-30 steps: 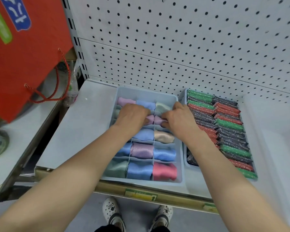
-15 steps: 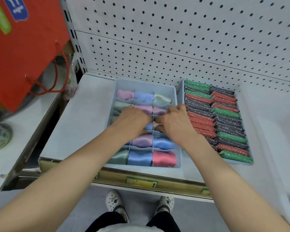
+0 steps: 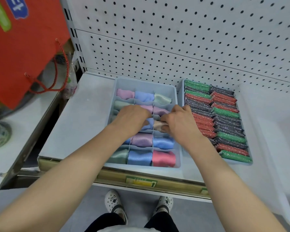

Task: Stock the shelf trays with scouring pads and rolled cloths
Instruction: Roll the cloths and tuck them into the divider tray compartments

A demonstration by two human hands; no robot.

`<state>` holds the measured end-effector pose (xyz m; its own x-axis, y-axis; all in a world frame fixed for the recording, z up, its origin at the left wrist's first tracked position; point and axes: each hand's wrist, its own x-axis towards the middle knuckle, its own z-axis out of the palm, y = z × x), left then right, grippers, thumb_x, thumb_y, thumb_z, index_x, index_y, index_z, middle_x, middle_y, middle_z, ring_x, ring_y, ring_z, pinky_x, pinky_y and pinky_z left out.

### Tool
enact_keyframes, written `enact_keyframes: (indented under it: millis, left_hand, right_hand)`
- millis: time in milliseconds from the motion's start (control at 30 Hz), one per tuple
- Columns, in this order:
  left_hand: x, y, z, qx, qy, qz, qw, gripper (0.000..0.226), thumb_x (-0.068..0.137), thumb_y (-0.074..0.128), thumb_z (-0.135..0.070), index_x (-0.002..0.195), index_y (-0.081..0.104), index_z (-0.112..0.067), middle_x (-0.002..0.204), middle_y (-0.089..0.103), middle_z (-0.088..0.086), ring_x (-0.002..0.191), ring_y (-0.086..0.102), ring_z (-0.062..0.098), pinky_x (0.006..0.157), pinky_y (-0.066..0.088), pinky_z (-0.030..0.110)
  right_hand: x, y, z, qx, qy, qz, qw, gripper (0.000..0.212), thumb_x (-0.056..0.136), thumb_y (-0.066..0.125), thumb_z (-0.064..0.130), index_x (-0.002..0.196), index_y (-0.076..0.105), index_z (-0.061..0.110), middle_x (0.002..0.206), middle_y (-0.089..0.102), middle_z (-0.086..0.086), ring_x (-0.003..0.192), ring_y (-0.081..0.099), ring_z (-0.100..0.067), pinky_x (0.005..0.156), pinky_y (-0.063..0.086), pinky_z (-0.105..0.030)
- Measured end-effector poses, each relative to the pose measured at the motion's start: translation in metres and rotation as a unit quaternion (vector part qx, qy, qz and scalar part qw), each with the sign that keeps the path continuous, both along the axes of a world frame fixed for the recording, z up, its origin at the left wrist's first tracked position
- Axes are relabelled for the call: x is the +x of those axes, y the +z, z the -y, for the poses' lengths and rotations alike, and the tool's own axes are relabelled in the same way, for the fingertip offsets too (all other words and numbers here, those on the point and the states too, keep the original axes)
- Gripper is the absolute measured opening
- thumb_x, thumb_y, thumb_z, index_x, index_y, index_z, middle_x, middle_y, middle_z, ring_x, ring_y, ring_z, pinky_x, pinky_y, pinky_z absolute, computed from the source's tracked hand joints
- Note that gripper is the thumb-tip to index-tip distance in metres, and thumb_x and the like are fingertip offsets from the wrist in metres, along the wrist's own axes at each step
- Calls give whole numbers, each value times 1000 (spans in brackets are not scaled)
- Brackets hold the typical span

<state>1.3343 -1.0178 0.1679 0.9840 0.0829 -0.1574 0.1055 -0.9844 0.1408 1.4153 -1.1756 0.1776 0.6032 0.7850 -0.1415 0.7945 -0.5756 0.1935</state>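
On shelf [image 3: 77, 123]: scouring-pad tray [image 3: 238, 163] packed; cloth tray [image 3: 144, 82] judged nearly filled; beige cloth [image 3: 158, 126] clamped by fingers of right hand [image 3: 181, 123]; left hand [image 3: 131, 118] grip hidden.

- On the shelf [image 3: 84, 118], two trays sit just beside each other.
- Left: divided tray [image 3: 146, 82], rolled cloths [image 3: 141, 139] in its compartments.
- Right: tray [image 3: 236, 163] with scouring pads [image 3: 224, 113] in two columns.
- Behind both: pegboard [image 3: 174, 39].
- Far left: carrier bag [image 3: 23, 47].

pastel rolled cloths [image 3: 141, 139], red-green-grey scouring pads [image 3: 224, 113]
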Motion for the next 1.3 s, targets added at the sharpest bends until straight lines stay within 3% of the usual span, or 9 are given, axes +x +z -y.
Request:
enact_keyframes:
  millis: [133, 233, 367, 500, 600, 833, 1067, 1200, 1300]
  left_hand:
    - [-6, -4, -1, -41, -2, 18, 999, 12, 90, 58, -29, 99, 64, -25, 98, 69, 3, 96, 63, 28, 66, 38, 30]
    - [-21, 8, -19, -118, 28, 126, 985, 26, 86, 66, -23, 111, 70, -28, 108, 71, 0, 102, 64, 29, 78, 50, 35]
    - [-49, 13, -50, -42, -5, 168, 985, 21, 76, 64, -24, 95, 72, -22, 89, 71, 0, 88, 62, 31, 71, 50, 39]
    - [-53, 4, -48, 13, -58, 129, 990, 29, 60, 81, -14, 88, 73, -21, 78, 69, -1, 74, 65, 29, 67, 51, 38]
    - [-49, 5, -44, 37, -55, 118, 991, 18, 71, 75, -13, 87, 71, -19, 84, 69, 2, 82, 66, 31, 74, 45, 39]
    - [-36, 7, -42, 115, -27, 23, 993, 19, 88, 52, -17, 98, 63, -28, 99, 66, -5, 101, 59, 21, 89, 36, 33]
    - [-41, -8, -45, 34, -23, 119, 992, 30, 81, 63, -11, 106, 69, -27, 102, 67, -4, 101, 59, 26, 86, 41, 38]
    - [-68, -5, -45, -75, -18, 189, 979, 15, 75, 69, -15, 89, 71, -18, 85, 67, -2, 82, 60, 28, 70, 50, 42]
    - [-83, -7, -35, -28, -39, 182, 982, 13, 69, 69, -29, 79, 72, -21, 77, 68, -7, 78, 62, 24, 71, 46, 38]
  right_hand:
    - [-1, -2, 0, 18, 8, 4, 1000, 20, 78, 72, 38, 94, 74, 26, 83, 70, -5, 99, 59, -26, 87, 36, -41]
    - [-4, 3, 1, 86, 0, 12, 996, 18, 79, 70, 34, 94, 74, 26, 78, 69, -5, 93, 61, -29, 80, 38, -39]
    - [-14, 3, -9, 189, 15, -71, 979, 18, 77, 76, 22, 95, 75, 18, 77, 71, -9, 84, 63, -33, 74, 50, -40]
    - [-17, -6, -36, 98, 42, -99, 989, 32, 92, 60, 38, 121, 67, 28, 111, 71, -7, 107, 61, -30, 92, 47, -38]
    - [-19, -9, -46, 48, 50, -72, 995, 36, 95, 54, 44, 128, 61, 32, 115, 70, -4, 108, 62, -28, 93, 45, -35]
    - [-17, -6, -49, 67, 17, -134, 989, 29, 94, 57, 39, 119, 66, 28, 114, 70, -7, 108, 60, -32, 83, 46, -35]
    - [-22, -12, -46, 95, 30, -138, 985, 31, 95, 55, 33, 125, 62, 30, 111, 72, -5, 104, 64, -31, 86, 49, -39]
    - [-31, 0, -18, 210, 29, -169, 962, 21, 85, 69, 25, 106, 72, 23, 91, 75, 0, 88, 68, -27, 79, 53, -39]
    - [-46, -5, -5, 176, 61, -159, 970, 13, 82, 68, 32, 88, 69, 21, 82, 71, 2, 80, 65, -26, 69, 52, -39]
